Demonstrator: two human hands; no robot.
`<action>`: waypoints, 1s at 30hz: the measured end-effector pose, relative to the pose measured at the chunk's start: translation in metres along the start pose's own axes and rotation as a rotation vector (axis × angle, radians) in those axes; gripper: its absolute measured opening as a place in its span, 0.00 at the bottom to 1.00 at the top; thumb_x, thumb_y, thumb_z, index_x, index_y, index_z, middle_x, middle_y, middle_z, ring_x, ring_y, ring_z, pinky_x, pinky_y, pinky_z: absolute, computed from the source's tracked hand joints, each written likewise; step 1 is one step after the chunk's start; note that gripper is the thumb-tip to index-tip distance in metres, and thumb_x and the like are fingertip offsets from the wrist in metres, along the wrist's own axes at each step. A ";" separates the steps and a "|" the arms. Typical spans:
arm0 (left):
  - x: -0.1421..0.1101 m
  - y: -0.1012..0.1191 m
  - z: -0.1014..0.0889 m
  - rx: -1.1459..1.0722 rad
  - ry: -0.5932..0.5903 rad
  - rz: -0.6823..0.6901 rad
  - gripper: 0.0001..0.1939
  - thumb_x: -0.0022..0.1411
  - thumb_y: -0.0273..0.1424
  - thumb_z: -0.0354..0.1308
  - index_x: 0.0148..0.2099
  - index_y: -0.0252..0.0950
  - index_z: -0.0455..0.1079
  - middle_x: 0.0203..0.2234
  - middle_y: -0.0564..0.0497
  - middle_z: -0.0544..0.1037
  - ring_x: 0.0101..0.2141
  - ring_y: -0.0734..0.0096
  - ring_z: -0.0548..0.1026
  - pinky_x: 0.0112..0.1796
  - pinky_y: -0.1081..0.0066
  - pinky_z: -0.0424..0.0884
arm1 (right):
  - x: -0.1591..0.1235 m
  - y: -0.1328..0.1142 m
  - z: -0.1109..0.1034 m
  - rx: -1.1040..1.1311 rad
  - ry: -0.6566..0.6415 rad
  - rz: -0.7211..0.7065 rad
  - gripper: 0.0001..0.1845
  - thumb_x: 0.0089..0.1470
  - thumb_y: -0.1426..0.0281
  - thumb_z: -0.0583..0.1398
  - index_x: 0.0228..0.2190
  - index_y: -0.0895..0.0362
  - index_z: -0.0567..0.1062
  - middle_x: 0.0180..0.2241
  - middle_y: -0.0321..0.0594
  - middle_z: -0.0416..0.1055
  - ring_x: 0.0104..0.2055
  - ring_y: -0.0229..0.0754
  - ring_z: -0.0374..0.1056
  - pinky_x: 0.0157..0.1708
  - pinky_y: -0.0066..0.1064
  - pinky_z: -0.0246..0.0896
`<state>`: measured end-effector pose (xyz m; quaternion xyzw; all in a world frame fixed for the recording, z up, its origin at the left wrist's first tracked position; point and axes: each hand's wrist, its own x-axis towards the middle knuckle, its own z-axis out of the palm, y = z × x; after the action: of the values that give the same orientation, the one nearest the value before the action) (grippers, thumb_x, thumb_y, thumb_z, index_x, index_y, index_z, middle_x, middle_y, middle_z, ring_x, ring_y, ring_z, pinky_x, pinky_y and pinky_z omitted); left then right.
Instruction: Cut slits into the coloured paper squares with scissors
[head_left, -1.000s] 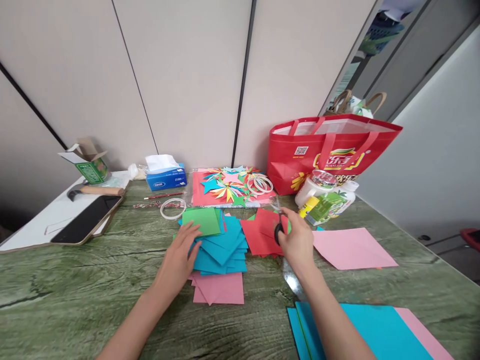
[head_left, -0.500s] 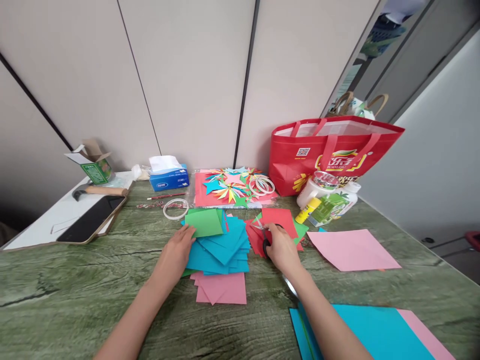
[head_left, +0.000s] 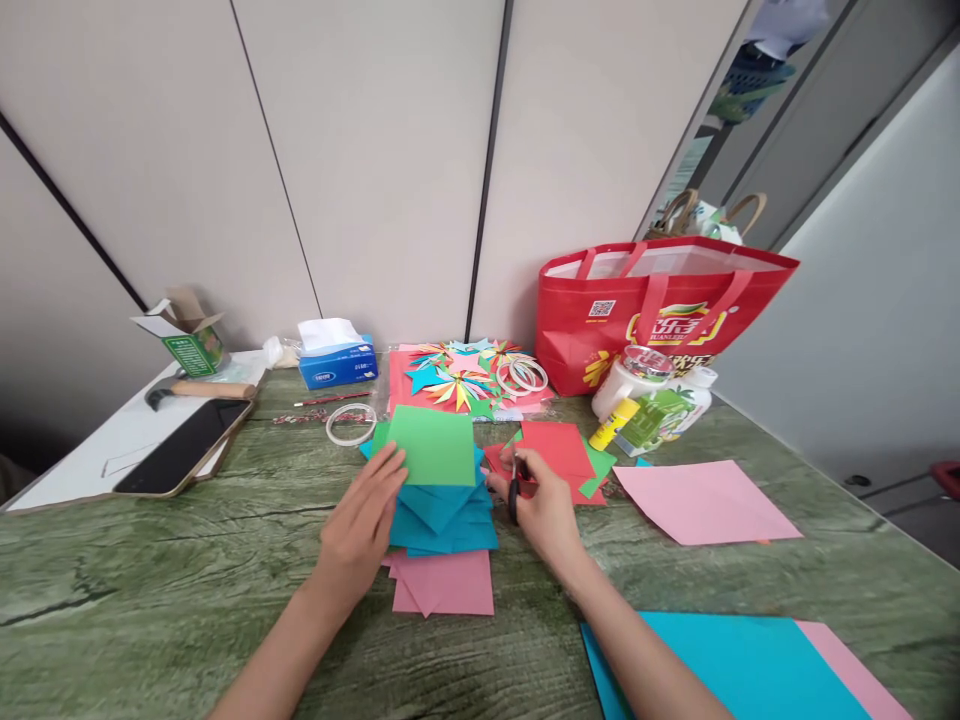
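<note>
In the head view, my left hand (head_left: 361,520) pinches the left edge of a green paper square (head_left: 433,445), raised a little over a pile of blue squares (head_left: 442,525). More green paper shows at the square's left side, and pink squares (head_left: 454,585) stick out at the near end of the pile. My right hand (head_left: 546,505) is closed around scissors with black handles (head_left: 514,492), just right of the pile. Their blades point away from me, over red paper pieces (head_left: 559,450). Green scraps (head_left: 598,470) lie beside the red ones.
Behind the pile are folded paper stars (head_left: 459,388) and tape rolls (head_left: 351,425). A glue stick (head_left: 613,424), bottles and a red bag (head_left: 577,335) stand back right. Pink (head_left: 712,503) and blue sheets (head_left: 697,660) lie right. A tissue box (head_left: 337,365), hammer (head_left: 214,390) and phone (head_left: 184,447) sit left.
My left hand has lifted the green square and moved it right and toward me. My right hand has shifted left with the scissors, nearer the pile.
</note>
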<state>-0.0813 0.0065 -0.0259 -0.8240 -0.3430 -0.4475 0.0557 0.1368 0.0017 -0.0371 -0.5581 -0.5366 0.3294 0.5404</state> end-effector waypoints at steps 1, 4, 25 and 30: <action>-0.002 0.002 0.000 -0.028 -0.048 0.034 0.21 0.56 0.17 0.45 0.51 0.36 0.60 0.47 0.45 0.69 0.52 0.60 0.61 0.47 0.57 0.64 | 0.000 -0.004 -0.001 0.144 0.011 0.042 0.13 0.41 0.63 0.61 0.28 0.56 0.65 0.28 0.38 0.70 0.31 0.43 0.67 0.31 0.34 0.64; -0.007 0.007 0.001 -0.091 -0.165 0.128 0.25 0.56 0.16 0.44 0.56 0.35 0.54 0.52 0.43 0.64 0.54 0.58 0.57 0.48 0.55 0.63 | 0.001 -0.009 -0.003 0.538 -0.100 0.237 0.14 0.40 0.65 0.63 0.25 0.55 0.63 0.22 0.32 0.66 0.23 0.37 0.65 0.23 0.30 0.65; 0.002 0.020 0.007 -0.620 -0.317 -0.599 0.28 0.54 0.33 0.53 0.57 0.42 0.53 0.53 0.47 0.63 0.51 0.61 0.63 0.47 0.62 0.64 | -0.005 -0.012 0.002 0.503 -0.086 0.130 0.22 0.31 0.67 0.68 0.32 0.55 0.69 0.20 0.31 0.68 0.17 0.33 0.57 0.13 0.23 0.55; 0.012 0.020 0.005 -0.889 -0.255 -0.794 0.22 0.53 0.33 0.53 0.51 0.37 0.62 0.51 0.45 0.66 0.50 0.61 0.63 0.46 0.64 0.64 | -0.005 -0.016 -0.001 0.435 -0.087 0.000 0.20 0.27 0.65 0.69 0.28 0.55 0.72 0.24 0.35 0.71 0.23 0.39 0.62 0.21 0.28 0.59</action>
<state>-0.0612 -0.0006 -0.0156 -0.6244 -0.4082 -0.4324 -0.5064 0.1332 -0.0060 -0.0228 -0.4134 -0.4759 0.4613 0.6244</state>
